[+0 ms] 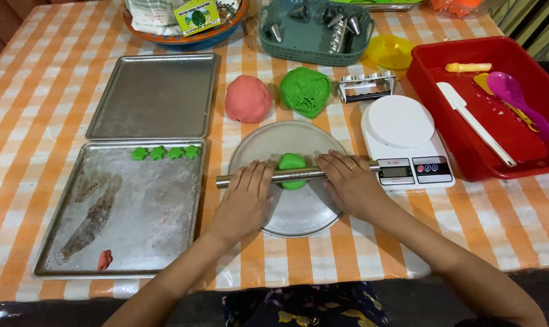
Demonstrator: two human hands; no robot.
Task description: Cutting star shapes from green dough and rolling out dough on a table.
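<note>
Both hands lay palm-down on a metal rolling pin (pixel 295 175), fingers flat and extended, pressing rather than clenched. The left hand (pixel 245 200) covered the pin's left portion; the right hand (pixel 349 181), with a ring on one finger, covered the right. The pin lay across a small lump of green dough (pixel 291 163) near the middle of a round metal plate (pixel 299 212).

The hands hid part of the pin, and the pin crossed the lump. Both forearms were cut off at the lower edge.

The plate sat on an orange-and-white checked tablecloth (pixel 20 133), between a baking tray (pixel 129 212) holding small green star shapes (pixel 165 153) and a white kitchen scale (pixel 404 142).
</note>
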